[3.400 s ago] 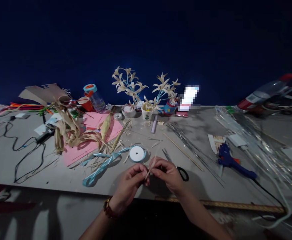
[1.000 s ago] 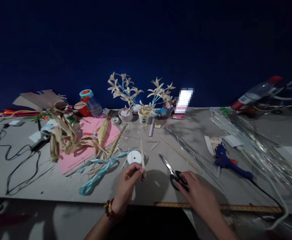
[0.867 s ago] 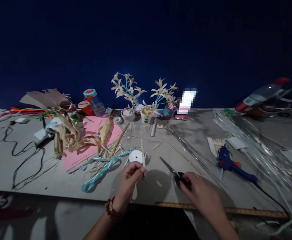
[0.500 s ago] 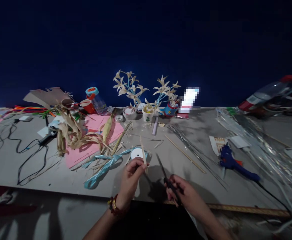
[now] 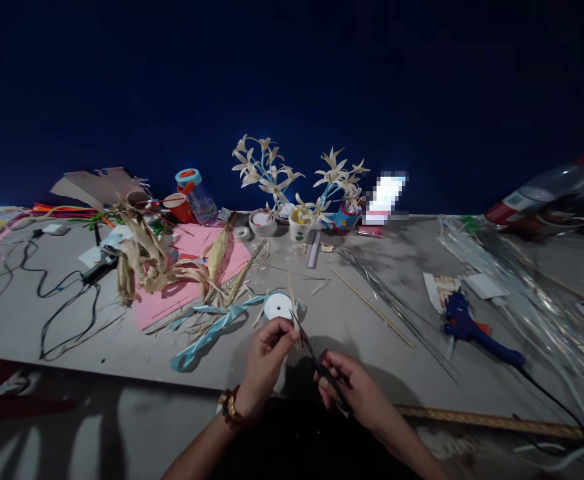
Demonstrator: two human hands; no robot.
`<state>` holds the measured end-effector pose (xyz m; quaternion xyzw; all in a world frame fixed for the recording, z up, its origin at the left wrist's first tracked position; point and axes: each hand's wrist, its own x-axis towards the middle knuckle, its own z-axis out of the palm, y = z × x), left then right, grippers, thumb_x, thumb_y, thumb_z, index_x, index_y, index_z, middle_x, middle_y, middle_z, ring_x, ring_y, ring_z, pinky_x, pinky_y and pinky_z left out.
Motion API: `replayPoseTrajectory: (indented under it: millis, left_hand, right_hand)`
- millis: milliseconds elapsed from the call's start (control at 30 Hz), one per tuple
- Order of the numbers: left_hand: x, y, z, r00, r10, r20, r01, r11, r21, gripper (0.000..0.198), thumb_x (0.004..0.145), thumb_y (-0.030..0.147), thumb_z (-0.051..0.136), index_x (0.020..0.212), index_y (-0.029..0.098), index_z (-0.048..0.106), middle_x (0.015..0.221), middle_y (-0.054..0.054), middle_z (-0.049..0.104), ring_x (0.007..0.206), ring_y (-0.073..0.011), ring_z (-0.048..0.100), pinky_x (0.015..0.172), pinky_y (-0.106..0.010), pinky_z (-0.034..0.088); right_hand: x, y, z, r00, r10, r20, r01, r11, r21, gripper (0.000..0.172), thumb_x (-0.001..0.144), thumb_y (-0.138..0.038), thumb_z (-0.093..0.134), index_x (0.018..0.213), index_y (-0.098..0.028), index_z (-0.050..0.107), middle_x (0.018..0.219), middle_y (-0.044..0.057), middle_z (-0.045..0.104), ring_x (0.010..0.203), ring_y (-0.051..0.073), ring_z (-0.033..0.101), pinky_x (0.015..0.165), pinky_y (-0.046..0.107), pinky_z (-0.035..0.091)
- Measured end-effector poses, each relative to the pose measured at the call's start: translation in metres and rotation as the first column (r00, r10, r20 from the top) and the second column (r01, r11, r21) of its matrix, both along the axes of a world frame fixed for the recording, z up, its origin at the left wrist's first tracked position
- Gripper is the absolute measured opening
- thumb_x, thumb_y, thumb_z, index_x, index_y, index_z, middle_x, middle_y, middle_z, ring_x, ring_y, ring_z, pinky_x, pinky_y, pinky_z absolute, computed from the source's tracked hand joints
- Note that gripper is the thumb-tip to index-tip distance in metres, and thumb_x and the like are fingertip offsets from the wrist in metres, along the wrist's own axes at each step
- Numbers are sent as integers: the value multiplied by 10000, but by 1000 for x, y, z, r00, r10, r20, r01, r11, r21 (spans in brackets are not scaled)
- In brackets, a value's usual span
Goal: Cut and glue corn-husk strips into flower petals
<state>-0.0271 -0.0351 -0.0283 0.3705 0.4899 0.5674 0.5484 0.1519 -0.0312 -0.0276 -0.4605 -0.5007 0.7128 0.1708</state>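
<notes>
Between thumb and fingers, my left hand (image 5: pixel 271 355) pinches a thin pale strip (image 5: pixel 293 300) that points up from the fingertips. My right hand (image 5: pixel 345 385) is closed round the handles of dark scissors (image 5: pixel 311 349). Their blades reach up and left to the strip, right beside my left fingertips; whether they touch it I cannot tell. Just behind my left hand lies a white spool (image 5: pixel 278 306) with light blue ribbon (image 5: pixel 215 340) stretching to the left of it.
Dried husks (image 5: pixel 145 257) lie over pink paper (image 5: pixel 159 303) on the left. Pale flowers (image 5: pixel 267 167) stand in small pots at the back. A wooden stick (image 5: pixel 372 307), thin wires (image 5: pixel 397 307) and a blue glue gun (image 5: pixel 477 333) are on the right, near a bottle (image 5: pixel 527 195).
My right hand has moved left with the scissors, bringing the blades up to the strip at my left fingertips. The whole view has shifted slightly.
</notes>
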Motion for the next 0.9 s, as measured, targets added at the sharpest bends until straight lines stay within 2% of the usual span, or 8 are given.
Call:
replayPoseTrajectory:
  millis: [333,600,767,900]
  left_hand:
    - [0,0,-2,1000,22,-12,-22,1000,-13,201,861,321,684,734,187,604,736,-11,657,738,-163,568,747,-272,431]
    - [0,2,-2,999,31,-28,-31,1000,-3,212,869,338,676,735,182,628,728,-14,654,729,-162,563,744,-271,443]
    - [-1,2,-3,1000,17,-20,-17,1000,-3,202,879,333,667,749,186,620,728,-7,644,745,-165,567,761,-275,438]
    - [-4,4,-3,1000,22,-14,-22,1000,6,211,886,335,659,742,187,617,738,-13,654,752,-167,563,784,-285,437]
  right_hand:
    - [-3,1,2,1000,-5,9,5,1000,-12,443,769,-627,635,739,-238,424,549,-74,510,458,78,407,382,173,259]
    - [-4,0,-6,1000,-19,25,19,1000,-16,482,747,-657,665,730,-233,435,524,-77,503,452,80,414,393,179,256]
    - [-5,2,-9,999,-29,-18,29,999,-15,538,715,-712,672,722,-230,433,531,-75,517,447,75,412,402,187,235]
    - [-8,5,-8,998,-44,-50,43,999,-25,571,686,-725,707,704,-226,430,516,-83,497,450,73,412,445,194,271]
